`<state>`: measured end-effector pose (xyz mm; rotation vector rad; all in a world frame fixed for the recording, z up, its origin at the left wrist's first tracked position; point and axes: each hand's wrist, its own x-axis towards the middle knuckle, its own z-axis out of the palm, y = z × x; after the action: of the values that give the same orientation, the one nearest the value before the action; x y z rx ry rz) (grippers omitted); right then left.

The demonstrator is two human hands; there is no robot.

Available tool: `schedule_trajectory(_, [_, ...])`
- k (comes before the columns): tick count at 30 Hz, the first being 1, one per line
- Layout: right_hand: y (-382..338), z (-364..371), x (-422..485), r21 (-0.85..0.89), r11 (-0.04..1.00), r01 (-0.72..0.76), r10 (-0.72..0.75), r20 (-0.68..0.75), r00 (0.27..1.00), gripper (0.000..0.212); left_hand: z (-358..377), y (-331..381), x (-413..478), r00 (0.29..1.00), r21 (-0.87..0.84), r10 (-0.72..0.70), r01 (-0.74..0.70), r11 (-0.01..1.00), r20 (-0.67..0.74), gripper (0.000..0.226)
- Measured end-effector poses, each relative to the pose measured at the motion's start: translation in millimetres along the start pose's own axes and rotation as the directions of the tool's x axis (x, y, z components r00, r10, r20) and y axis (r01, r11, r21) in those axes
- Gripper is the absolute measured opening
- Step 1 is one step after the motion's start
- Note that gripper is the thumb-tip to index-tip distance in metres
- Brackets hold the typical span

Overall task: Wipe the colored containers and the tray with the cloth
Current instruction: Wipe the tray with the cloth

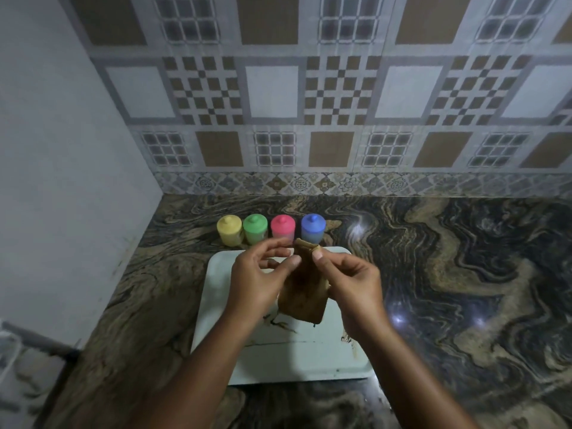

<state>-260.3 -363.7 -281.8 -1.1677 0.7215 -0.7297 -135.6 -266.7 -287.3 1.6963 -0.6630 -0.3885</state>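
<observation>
Both forearms reach in from the near edge, meeting over the tray. Right grip [349, 283] pinches the top corner of the brown cloth [305, 289] between thumb and forefinger. Left grip [257, 280] is half-curled, its thumb tip at the cloth's edge (whether it truly pinches, I cannot tell). The cloth hangs lengthwise, narrow end up and away and wide end toward the camera, hiding the middle of the white tray [216, 305] below. Behind the tray stands a row of yellow container [229, 230], green container [255, 229], pink container [282, 227] and blue container [313, 227]; fingers and cloth cover some bases. All rest on the marbled table [433, 274] against a tiled wall [309, 88].
</observation>
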Motion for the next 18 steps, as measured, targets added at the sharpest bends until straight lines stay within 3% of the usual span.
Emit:
schedule_trajectory(4, [-3,4,-9,0.004,1.000,-0.009,0.009,0.047,0.999,0.014,-4,9,-10,0.988,0.167,0.156,-0.150,0.974,-0.023,0.023])
schedule_trajectory(7, [-5,7,-13,0.061,0.998,-0.035,0.030,0.084,0.996,0.016,-3,16,-13,0.956,0.186,0.293,-0.286,0.940,-0.009,0.018])
schedule_trajectory(13, [-12,3,-15,0.071,0.995,-0.067,0.054,0.167,0.984,0.018,-6,12,-7,0.906,0.248,0.423,-0.414,0.876,0.020,0.012])
schedule_trajectory(15, [-15,-3,-17,0.008,1.000,-0.008,0.006,0.244,0.970,0.017,-11,15,-6,0.883,0.274,0.460,-0.468,0.840,0.099,0.011])
schedule_trajectory(18, [-17,-17,-12,-0.198,0.946,0.258,-0.164,0.392,0.905,0.045,-22,20,-5,0.834,0.298,0.502,-0.551,0.779,0.231,0.008])
